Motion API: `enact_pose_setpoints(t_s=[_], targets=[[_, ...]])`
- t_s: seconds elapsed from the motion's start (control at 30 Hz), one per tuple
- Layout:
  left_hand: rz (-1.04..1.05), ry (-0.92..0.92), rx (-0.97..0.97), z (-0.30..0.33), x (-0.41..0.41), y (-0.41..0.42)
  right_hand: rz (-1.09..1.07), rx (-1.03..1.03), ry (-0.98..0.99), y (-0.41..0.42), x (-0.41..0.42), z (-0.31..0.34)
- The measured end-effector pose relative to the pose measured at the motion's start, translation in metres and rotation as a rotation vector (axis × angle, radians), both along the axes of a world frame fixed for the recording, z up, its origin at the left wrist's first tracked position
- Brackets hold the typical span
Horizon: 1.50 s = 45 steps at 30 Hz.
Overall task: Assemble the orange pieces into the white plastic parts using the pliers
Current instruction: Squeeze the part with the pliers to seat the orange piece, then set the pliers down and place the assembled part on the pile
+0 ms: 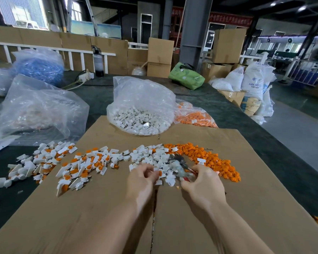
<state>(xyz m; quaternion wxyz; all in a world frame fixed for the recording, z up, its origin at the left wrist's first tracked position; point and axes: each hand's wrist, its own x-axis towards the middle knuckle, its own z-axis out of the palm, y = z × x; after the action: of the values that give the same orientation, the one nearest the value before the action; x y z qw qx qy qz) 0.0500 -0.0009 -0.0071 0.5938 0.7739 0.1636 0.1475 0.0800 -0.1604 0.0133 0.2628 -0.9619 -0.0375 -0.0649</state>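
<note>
My right hand (202, 182) grips the pliers (178, 165) by their red handles, the blurred grey jaws pointing up and left over the loose white plastic parts (151, 158). My left hand (142, 177) pinches a small white part with an orange piece at its fingertips, just left of the jaws. A heap of loose orange pieces (215, 160) lies to the right on the cardboard sheet (99, 213). Finished white-and-orange parts (77, 167) are spread to the left.
An open clear bag of white parts (141, 114) stands at the cardboard's far edge, a bag of orange pieces (195, 116) beside it. Crumpled clear bags (35, 110) lie at the left. A green bag (186, 76) and boxes stand farther back.
</note>
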Motion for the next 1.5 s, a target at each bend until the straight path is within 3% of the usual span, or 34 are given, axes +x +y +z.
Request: enact_pose_setpoints(t_s=[0.17,0.4,0.57,0.67,0.8,0.9,1.13,1.5], targets=[[-0.065,0.000,0.158,-0.009,-0.004,-0.006,-0.099,-0.269,-0.124,-0.016,0.014,-0.021],[-0.057,-0.015,0.123,-0.010,-0.003,-0.004,-0.114,-0.531,-0.141,-0.014,0.013,-0.023],[-0.070,-0.042,0.140,-0.011,0.002,-0.003,0.283,-0.112,-0.556,0.015,-0.004,-0.030],[-0.088,-0.036,0.146,-0.012,0.001,-0.003,0.437,0.013,-0.562,0.022,-0.009,-0.033],[-0.142,-0.012,0.099,-0.013,-0.006,-0.002,0.401,0.109,-0.502,0.024,-0.011,-0.032],[-0.235,-0.013,0.157,-0.015,-0.008,-0.004,0.387,0.136,-0.489,0.024,-0.012,-0.032],[-0.169,-0.067,0.202,-0.017,-0.006,-0.006,0.333,0.194,-0.462,0.021,-0.015,-0.033],[-0.189,-0.076,0.283,-0.016,-0.008,-0.009,0.458,0.140,-0.471,0.021,-0.018,-0.032]])
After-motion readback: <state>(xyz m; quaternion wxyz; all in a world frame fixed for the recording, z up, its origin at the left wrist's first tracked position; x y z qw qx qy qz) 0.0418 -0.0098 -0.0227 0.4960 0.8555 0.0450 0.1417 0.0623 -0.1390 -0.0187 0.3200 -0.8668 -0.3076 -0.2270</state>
